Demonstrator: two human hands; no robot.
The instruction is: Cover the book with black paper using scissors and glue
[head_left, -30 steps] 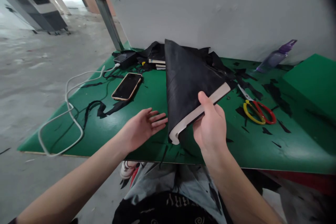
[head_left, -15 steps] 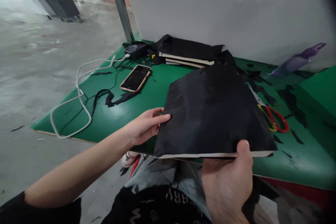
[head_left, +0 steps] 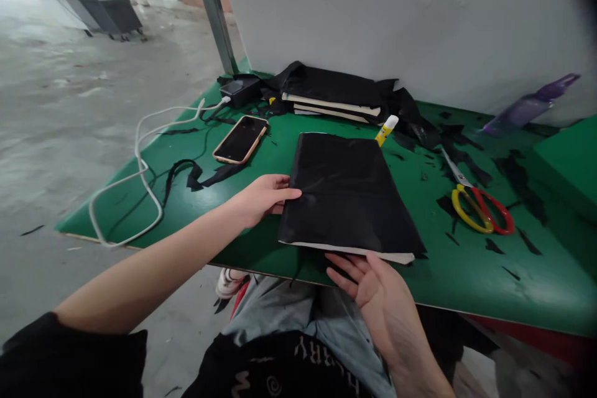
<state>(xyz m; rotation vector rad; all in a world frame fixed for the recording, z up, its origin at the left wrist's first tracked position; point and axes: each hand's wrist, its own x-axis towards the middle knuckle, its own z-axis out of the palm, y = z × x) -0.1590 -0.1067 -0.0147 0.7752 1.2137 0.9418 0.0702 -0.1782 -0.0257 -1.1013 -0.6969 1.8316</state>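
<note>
A book in a black cover (head_left: 345, 193), its pale page edges facing me, lies low over the green table, close to the front edge. My left hand (head_left: 268, 199) grips its left edge, thumb on top and fingers partly hidden beneath. At the near edge, my right hand (head_left: 380, 298) is palm up with its fingers spread, the fingertips and thumb by the pages. Beyond the book's far right corner shows a yellow glue stick (head_left: 386, 130) with a white cap. Scissors (head_left: 476, 202) with yellow and red handles lie open to the right.
A phone (head_left: 241, 139) and a white cable (head_left: 140, 149) joined to a black box (head_left: 240, 90) lie on the left. Stacked black-covered books (head_left: 331, 87) stand by the wall. Black scraps (head_left: 520, 186) litter the right side, near a purple spray bottle (head_left: 527, 109).
The book has come down and left, nearer the tabletop, uncovering the glue stick and more of the scissors. My right hand has loosened from its near edge and moved left.
</note>
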